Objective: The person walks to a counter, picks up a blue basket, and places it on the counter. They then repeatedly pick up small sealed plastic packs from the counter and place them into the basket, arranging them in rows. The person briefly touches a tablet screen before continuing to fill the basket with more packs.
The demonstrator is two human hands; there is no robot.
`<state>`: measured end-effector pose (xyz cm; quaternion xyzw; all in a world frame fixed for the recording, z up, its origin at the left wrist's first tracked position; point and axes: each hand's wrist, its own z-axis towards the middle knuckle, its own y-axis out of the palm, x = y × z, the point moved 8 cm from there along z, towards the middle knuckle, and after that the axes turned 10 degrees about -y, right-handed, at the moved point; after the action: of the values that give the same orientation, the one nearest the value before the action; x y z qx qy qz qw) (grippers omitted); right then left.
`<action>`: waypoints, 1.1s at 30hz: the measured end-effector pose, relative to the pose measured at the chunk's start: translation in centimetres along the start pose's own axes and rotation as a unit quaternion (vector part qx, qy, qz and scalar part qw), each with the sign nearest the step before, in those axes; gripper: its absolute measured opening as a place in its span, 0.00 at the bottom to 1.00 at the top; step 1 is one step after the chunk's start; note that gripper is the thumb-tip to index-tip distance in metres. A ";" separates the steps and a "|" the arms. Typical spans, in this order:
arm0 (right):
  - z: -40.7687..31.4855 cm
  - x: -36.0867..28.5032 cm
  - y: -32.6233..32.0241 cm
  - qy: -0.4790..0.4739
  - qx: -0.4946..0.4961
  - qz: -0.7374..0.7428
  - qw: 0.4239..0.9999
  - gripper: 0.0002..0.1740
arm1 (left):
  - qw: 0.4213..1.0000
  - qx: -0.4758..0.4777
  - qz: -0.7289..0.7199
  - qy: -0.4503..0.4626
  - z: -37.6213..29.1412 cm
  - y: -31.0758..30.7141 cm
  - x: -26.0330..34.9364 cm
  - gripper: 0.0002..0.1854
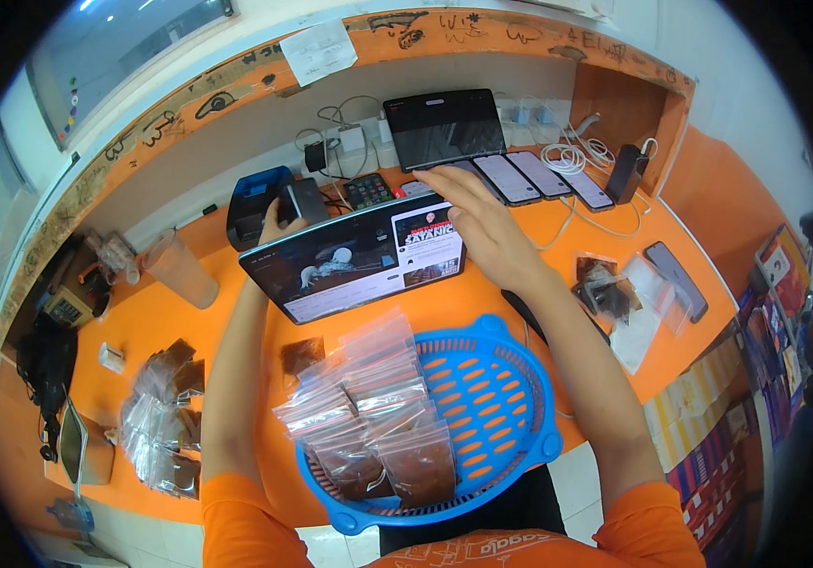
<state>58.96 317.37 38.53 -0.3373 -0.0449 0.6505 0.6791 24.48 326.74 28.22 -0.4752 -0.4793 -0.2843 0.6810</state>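
A tablet [349, 263] with a video page on its screen stands tilted on the orange table, facing me. My right hand [474, 216] grips its upper right corner, with the fingers stretched past the top edge. My left hand [282, 224] reaches behind the tablet's left end, near a dark grey device [307, 199]; the tablet hides most of that hand, so its hold is unclear. Closer to me sits a blue plastic basket [481, 408]. Rows of zip-lock bags of brown contents [417, 465] fill its left side. One small brown packet [302, 355] lies beyond the basket's rim.
More filled bags [165, 426] are piled left of my forearm, near a clear plastic cup [179, 270]. At the back are a second tablet [445, 131], several phones [506, 177], chargers and coiled white cables [566, 157]. Loose bags [605, 287] and a phone [676, 280] lie right.
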 end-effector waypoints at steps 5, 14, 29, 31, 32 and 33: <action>-0.1 -0.1 -0.2 -0.016 0.011 0.003 1.000 0.27 | 0.922 -0.172 -0.339 0.072 -2.5 1.6 -0.5 0.31; -0.2 -0.1 -0.1 -0.014 0.016 0.012 1.000 0.28 | 0.915 -0.225 -0.266 0.201 -8.1 2.7 3.5 0.25; 0.2 0.4 0.2 -0.007 0.031 -0.024 0.999 0.28 | 0.932 -0.236 -0.254 -0.106 -10.4 -0.9 -0.9 0.27; 0.4 0.6 0.3 -0.008 0.034 -0.026 0.999 0.28 | 0.905 -0.219 -0.340 -0.130 -11.4 -1.5 -0.8 0.29; 0.4 0.7 0.3 -0.008 0.034 -0.025 0.999 0.28 | 0.901 -0.203 -0.376 -0.078 -12.3 -1.7 -0.2 0.34; 0.4 0.8 0.3 -0.006 0.033 -0.024 0.999 0.28 | 0.891 -0.204 -0.400 -0.065 -13.1 -1.7 0.2 0.34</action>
<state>58.60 318.27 38.37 -0.3098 -0.0354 0.6367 0.7052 28.12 314.06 27.89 -0.3888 -0.6039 -0.5924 0.3650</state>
